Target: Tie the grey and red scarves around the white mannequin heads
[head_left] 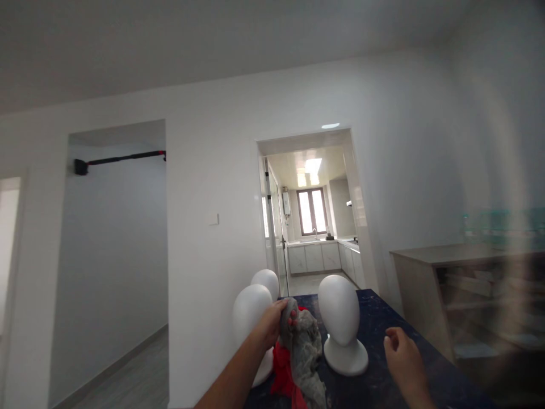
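My left hand (275,324) is closed round a bunch of cloth, a grey piece (304,352) hanging over a red piece (283,369), held up above a dark blue table (383,324). Three white mannequin heads stand on the table: one (247,318) just behind my left hand, a smaller-looking one (266,282) farther back, and one (340,324) to the right of the cloth on a round base. My right hand (402,349) hovers over the table to the right of that head, fingers loosely curled, holding nothing I can see.
A wooden shelf unit (430,284) stands at the right, blurred. Behind the table an open doorway (313,216) leads into a white kitchen. A second opening (119,255) at the left has a black and red bar (121,159) across its top.
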The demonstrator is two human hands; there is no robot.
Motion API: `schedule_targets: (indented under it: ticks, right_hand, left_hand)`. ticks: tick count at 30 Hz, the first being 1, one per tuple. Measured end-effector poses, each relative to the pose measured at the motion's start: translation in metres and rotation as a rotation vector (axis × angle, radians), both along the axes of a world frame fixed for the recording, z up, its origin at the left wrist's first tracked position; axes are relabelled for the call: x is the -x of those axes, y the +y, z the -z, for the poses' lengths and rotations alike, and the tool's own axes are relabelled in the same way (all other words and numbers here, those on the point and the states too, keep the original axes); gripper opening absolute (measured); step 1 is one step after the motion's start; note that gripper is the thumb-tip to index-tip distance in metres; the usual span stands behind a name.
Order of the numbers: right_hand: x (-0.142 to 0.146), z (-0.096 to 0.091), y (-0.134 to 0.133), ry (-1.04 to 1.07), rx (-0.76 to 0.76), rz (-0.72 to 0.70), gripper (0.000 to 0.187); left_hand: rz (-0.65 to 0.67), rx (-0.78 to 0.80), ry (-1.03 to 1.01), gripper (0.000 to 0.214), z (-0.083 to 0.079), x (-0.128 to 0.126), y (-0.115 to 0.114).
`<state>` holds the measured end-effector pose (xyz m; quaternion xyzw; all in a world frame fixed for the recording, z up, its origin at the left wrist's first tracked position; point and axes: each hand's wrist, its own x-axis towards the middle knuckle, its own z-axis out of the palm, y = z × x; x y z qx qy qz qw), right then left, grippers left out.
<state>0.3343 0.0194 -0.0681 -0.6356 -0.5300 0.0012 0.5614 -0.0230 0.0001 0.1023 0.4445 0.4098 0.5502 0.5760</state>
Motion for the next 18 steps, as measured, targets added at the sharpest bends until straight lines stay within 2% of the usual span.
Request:
schedule_targets:
  ticks: [2, 6, 8, 9, 12, 14, 16, 18]
  right_hand:
    - [0.021, -0.026, -0.021, -0.021, -0.098, -0.101, 0.027]
    - [0.089, -0.074, -0.061, -0.033, -0.154, -0.527, 0.021]
    - [0.124, -0.098, -0.07, -0.025, -0.179, -0.649, 0.024]
    - [0.139, -0.11, -0.071, 0.002, -0.211, -0.675, 0.034]
    - [0.173, -0.148, -0.065, 0.105, -0.291, -0.683, 0.09]
    - [0.188, -0.171, -0.059, 0.16, -0.305, -0.701, 0.111]
    - [0.197, -0.19, -0.056, 0.211, -0.281, -0.731, 0.107]
    - [0.2, -0.202, -0.056, 0.256, -0.172, -0.778, 0.083]
  left_hand:
    - [0.103, -0.052, 0.025, 0.013, -0.028, 0.002, -0.008]
    - [0.208, -0.151, 0.047, 0.013, -0.078, -0.001, -0.021]
    - [0.248, -0.177, 0.048, 0.013, -0.1, -0.007, -0.025]
    - [0.266, -0.186, 0.041, 0.013, -0.11, -0.011, -0.028]
    - [0.336, -0.175, -0.02, 0.018, -0.137, -0.026, -0.039]
    - [0.411, -0.157, -0.063, 0.023, -0.154, -0.037, -0.051]
    - [0.47, -0.172, -0.079, 0.025, -0.17, -0.048, -0.064]
    - [0.487, -0.213, -0.075, 0.026, -0.185, -0.055, -0.077]
